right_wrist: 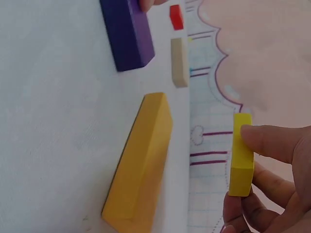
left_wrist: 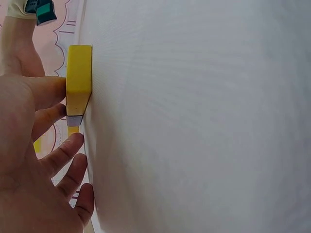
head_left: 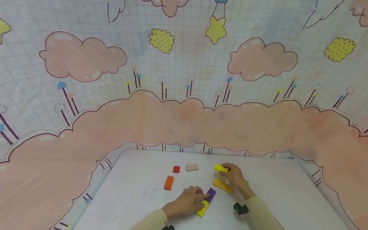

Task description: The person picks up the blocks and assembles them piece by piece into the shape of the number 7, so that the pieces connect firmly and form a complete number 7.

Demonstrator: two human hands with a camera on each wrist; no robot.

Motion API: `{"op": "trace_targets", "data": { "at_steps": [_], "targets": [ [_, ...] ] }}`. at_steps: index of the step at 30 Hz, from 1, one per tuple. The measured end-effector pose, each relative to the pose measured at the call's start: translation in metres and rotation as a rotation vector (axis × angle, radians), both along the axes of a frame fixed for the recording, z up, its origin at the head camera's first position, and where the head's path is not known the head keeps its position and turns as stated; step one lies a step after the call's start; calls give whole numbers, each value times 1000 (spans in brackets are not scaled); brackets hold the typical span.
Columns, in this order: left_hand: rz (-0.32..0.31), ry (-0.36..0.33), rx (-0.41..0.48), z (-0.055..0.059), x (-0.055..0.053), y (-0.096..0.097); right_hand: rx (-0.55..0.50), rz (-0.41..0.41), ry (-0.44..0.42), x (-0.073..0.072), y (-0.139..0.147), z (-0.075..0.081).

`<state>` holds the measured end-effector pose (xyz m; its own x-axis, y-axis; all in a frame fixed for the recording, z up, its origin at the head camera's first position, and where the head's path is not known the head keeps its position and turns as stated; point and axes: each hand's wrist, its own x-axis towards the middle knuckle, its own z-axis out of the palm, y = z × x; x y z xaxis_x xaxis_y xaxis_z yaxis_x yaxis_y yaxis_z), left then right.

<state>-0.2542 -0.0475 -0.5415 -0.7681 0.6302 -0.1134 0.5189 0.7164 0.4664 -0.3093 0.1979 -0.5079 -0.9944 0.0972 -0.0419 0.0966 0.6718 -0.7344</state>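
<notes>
My left hand [head_left: 188, 201] lies low over the white table. Its thumb touches a yellow block [head_left: 201, 211] and its forefinger reaches the purple block [head_left: 211, 194]; these two blocks stand end to end in one slanted line. The left wrist view shows the thumb against the side of the yellow block [left_wrist: 79, 73], the other fingers spread loosely. Farther back, my right hand [head_left: 234, 175] pinches a second yellow block [right_wrist: 242, 155] between thumb and fingers, raised off the table. Just in front of that hand lies an amber-yellow block [head_left: 222, 186].
Beyond the left hand lie an orange block [head_left: 169, 183], a small red block [head_left: 176, 169] and a beige block [head_left: 192, 167]. A green piece [head_left: 247, 182] peeks out behind the right wrist. A patterned cloth [head_left: 184, 121] hangs behind the table's far edge.
</notes>
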Motion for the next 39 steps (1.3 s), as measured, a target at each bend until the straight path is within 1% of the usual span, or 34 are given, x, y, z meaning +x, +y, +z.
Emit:
{"op": "trace_targets", "data": {
  "at_steps": [4,12,20,30,39],
  "targets": [
    [2,-6,2,3,1,0,12,8,35,7,-3,4],
    [9,-6,-1,0,1,0,51,21,69,24,-9,4],
    [8,-1,-3,-1,1,1,64,28,66,41,-11,4],
    [-4,22,-14,-1,1,0,60,45,70,48,-10,-10],
    [-5,15,-9,1,2,0,45,26,38,53,-12,-13]
  ]
}}
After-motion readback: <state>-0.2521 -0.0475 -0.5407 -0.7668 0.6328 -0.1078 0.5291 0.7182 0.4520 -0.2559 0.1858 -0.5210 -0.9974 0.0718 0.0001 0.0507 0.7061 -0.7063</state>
